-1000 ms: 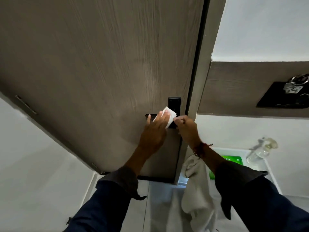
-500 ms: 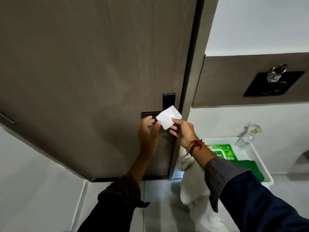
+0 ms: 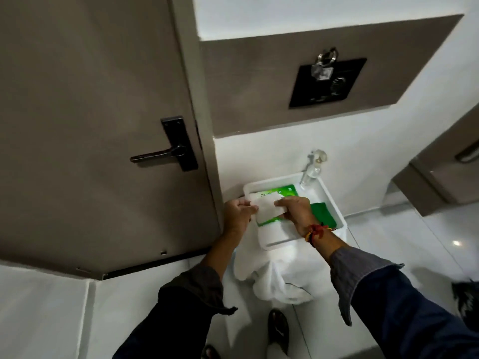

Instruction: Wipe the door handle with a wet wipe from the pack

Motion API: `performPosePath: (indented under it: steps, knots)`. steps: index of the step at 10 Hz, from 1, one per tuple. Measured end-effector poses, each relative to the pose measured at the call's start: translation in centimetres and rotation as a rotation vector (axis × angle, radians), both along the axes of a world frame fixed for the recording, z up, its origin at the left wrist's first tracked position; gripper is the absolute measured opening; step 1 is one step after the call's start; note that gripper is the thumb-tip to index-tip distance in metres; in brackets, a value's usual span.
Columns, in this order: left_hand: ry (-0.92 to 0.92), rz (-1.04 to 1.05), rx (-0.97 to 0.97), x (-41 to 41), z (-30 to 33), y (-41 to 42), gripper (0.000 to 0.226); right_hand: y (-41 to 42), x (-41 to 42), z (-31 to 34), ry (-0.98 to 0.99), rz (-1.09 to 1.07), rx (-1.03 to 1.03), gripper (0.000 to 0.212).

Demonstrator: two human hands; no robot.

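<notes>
The dark lever door handle (image 3: 155,154) sits bare on its black plate on the grey-brown door, up and left of my hands. Both hands are low over a white tub (image 3: 331,203). My left hand (image 3: 237,215) and my right hand (image 3: 298,211) each pinch an edge of the white wet wipe (image 3: 267,207), holding it flat between them. The green wipe pack (image 3: 287,190) lies in the tub, mostly hidden under the wipe and my right hand.
A clear spray bottle (image 3: 312,168) stands at the tub's far corner and a green cloth (image 3: 322,215) lies inside it. White fabric (image 3: 272,275) hangs below the tub. A black wall panel (image 3: 326,82) with a padlock is above. A shoe (image 3: 278,330) rests on the floor.
Both hands left the door handle and dropped right to the tub, carrying the wipe. The wipe is now held by both hands. The view tilted down.
</notes>
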State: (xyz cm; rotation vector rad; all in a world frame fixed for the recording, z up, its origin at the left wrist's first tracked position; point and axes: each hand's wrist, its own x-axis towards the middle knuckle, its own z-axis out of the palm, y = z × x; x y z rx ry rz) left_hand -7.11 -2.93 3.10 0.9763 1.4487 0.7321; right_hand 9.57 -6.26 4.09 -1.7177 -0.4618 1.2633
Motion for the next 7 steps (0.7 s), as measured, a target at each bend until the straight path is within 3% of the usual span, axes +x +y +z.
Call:
performPosePath:
  steps: [1, 2, 4, 6, 7]
  knots:
    - [0.276, -0.121, 0.029, 3.4, -2.0, -0.5, 0.016, -1.1, 3.2, -1.9, -0.474, 0.236, -0.098, 0.007]
    - [0.580, -0.275, 0.075, 5.4, -3.2, -1.4, 0.021, -1.7, 4.4, -4.1, -0.716, 0.432, -0.173, 0.015]
    - [1.050, -0.518, 0.230, 7.9, -5.1, -3.1, 0.022, -1.9, 4.7, -6.6, -0.855, 0.598, -0.256, 0.020]
    - [1.090, -0.570, 0.336, 7.6, -4.6, -3.7, 0.027, -1.8, 4.7, -6.8, -1.008, 0.761, -0.224, 0.023]
    - [1.045, -0.428, 0.403, 6.7, -2.6, -2.4, 0.034, -1.1, 4.1, -5.4, -1.242, 0.747, 0.010, 0.031]
